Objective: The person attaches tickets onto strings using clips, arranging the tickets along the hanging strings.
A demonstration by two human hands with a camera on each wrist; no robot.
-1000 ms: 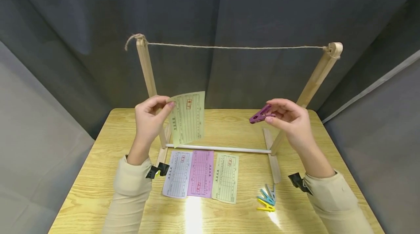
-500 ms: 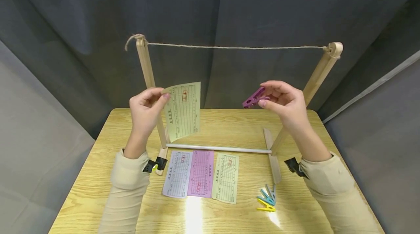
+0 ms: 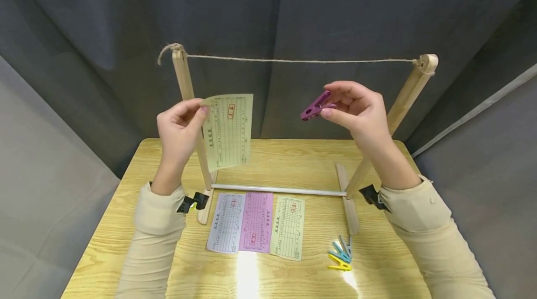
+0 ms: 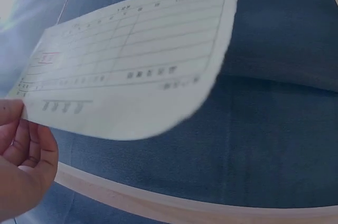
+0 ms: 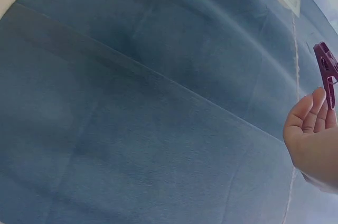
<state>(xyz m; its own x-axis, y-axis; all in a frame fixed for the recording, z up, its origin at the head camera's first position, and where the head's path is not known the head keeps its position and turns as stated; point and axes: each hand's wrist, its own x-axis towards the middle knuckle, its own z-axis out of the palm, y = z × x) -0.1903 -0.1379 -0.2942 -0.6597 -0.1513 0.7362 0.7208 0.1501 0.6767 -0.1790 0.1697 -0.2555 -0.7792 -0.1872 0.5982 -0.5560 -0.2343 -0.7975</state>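
In the head view my left hand (image 3: 179, 122) pinches a pale green printed form (image 3: 230, 131) by its upper left corner, and the sheet hangs upright below the string (image 3: 268, 60). The left wrist view shows the same form (image 4: 132, 65) with its free end curving. My right hand (image 3: 358, 112) holds a purple clothespin (image 3: 315, 106) between thumb and fingers, its nose pointing left toward the form. Clothespin and form are apart, and neither touches the string. The right wrist view has the purple clothespin (image 5: 326, 71) at its right edge.
A wooden frame carries the string between its left post (image 3: 184, 75) and right post (image 3: 404, 98); a white rod (image 3: 278, 190) joins them low down. On the table (image 3: 168, 261) lie a lavender form (image 3: 226, 224), a pink form (image 3: 257, 222), another green form (image 3: 288, 227) and several clothespins (image 3: 341, 256).
Both hands have risen toward the string, the left carrying the green form and the right the purple clothespin. The clothespin has also shifted left, and the form slightly left.
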